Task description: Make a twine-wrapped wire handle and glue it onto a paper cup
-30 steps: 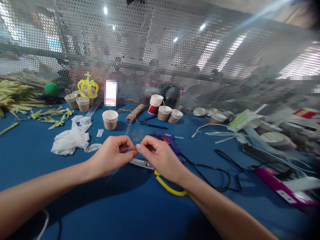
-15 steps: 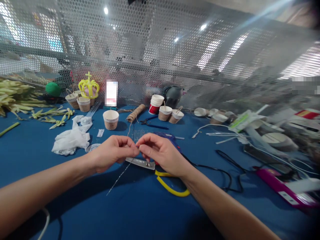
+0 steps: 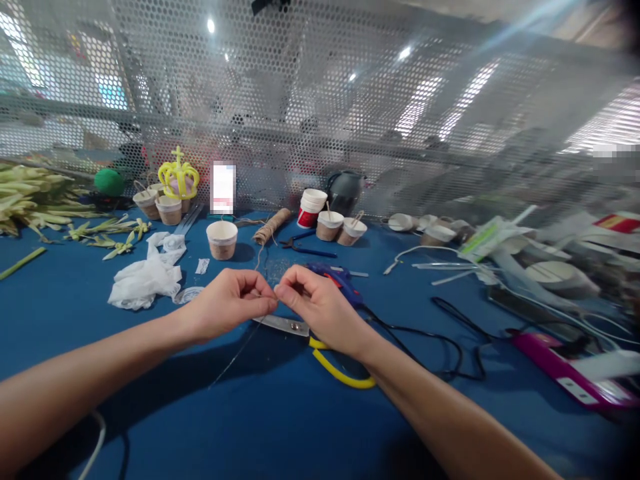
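Head view: L hand [image 3: 225, 303] & R hand [image 3: 323, 310] meet tip to tip above the table [image 3: 190, 427], approx. mid-frame. Fingers of both are closed in a pinch w/ thin twine [image 3: 258, 259] btwn thumb & index; exact grip at the R tips is too small to tell. Twine runs up behind the hands to the roll [image 3: 271, 225]; a fine end trails below, toward the L forearm.

Scissors [image 3: 344, 379] w/ yellow handles lie under the hands, partly hidden by the R one. Glue gun [image 3: 344, 285] is just behind the R hand, pliers [image 3: 315, 252] farther back. Cup [image 3: 222, 241] stands upright L of the roll, w/ white lace [image 3: 145, 283] nearer the L forearm. Yellow crown [image 3: 179, 181] sits at the back L, near the green ball [image 3: 109, 181]; purple power strip [image 3: 570, 377] is far R.
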Demonstrator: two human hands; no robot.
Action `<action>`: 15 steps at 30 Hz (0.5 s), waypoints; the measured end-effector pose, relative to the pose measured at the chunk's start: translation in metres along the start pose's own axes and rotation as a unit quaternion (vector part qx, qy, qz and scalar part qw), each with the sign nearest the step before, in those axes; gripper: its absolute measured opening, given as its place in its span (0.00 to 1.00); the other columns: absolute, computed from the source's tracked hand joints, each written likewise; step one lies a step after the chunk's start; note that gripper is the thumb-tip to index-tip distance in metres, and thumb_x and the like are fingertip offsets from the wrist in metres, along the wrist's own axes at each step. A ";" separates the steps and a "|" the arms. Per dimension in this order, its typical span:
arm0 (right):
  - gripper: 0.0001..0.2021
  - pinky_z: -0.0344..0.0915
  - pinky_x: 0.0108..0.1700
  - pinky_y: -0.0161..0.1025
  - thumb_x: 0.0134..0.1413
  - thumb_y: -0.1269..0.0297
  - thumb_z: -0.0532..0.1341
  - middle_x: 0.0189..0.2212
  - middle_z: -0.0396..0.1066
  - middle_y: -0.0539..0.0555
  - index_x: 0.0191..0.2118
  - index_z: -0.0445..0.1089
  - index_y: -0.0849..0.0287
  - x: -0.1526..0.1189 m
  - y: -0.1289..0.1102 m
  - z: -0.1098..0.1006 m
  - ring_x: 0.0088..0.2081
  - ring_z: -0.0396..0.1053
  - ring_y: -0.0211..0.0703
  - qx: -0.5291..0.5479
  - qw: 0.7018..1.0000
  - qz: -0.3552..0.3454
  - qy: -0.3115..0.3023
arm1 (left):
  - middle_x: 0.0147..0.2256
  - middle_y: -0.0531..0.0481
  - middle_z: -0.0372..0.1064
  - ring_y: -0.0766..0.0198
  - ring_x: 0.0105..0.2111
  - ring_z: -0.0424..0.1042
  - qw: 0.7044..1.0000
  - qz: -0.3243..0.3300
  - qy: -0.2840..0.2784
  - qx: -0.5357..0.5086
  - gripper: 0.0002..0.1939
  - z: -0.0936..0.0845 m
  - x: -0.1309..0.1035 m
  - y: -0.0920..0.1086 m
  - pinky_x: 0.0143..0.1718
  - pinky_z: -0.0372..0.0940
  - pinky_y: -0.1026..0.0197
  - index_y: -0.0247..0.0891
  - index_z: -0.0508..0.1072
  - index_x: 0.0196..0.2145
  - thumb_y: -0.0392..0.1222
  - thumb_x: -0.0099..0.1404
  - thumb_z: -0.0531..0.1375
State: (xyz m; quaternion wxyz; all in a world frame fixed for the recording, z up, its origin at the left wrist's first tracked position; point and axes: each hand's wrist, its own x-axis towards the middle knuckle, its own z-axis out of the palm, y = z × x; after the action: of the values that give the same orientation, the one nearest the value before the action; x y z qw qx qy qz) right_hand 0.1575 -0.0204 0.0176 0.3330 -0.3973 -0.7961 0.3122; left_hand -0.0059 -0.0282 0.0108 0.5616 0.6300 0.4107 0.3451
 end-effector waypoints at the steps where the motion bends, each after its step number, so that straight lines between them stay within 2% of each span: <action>1: 0.10 0.54 0.27 0.33 0.53 0.60 0.53 0.21 0.57 0.47 0.24 0.58 0.59 0.000 0.000 0.000 0.25 0.54 0.34 -0.002 1.000 0.002 0.000 | 0.15 0.61 0.49 0.75 0.17 0.46 1.000 0.006 0.003 0.015 0.09 0.000 0.001 0.000 0.19 0.41 0.68 0.34 0.63 0.21 0.41 0.51 0.59; 8: 0.13 0.47 0.21 0.32 0.52 0.58 0.53 0.17 0.52 0.44 0.23 0.57 0.60 0.009 0.004 -0.002 0.20 0.48 0.31 0.003 0.999 0.030 -0.012 | 0.15 0.61 0.48 0.75 0.17 0.45 0.996 0.023 0.019 0.086 0.10 -0.002 0.012 0.001 0.18 0.41 0.68 0.35 0.60 0.18 0.40 0.51 0.57; 15: 0.14 0.47 0.20 0.31 0.51 0.56 0.54 0.15 0.53 0.44 0.21 0.57 0.60 0.012 0.010 -0.001 0.19 0.49 0.30 0.026 0.999 0.042 -0.003 | 0.15 0.61 0.51 0.76 0.15 0.46 1.000 0.005 0.026 0.008 0.10 0.003 0.014 -0.004 0.17 0.40 0.68 0.35 0.62 0.21 0.42 0.50 0.59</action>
State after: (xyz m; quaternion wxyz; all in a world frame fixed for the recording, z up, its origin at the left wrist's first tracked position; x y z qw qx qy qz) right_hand 0.1569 -0.0054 0.0138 0.3271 -0.4203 -0.7717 0.3476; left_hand 0.0023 -0.0162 0.0065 0.5438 0.6275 0.4247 0.3607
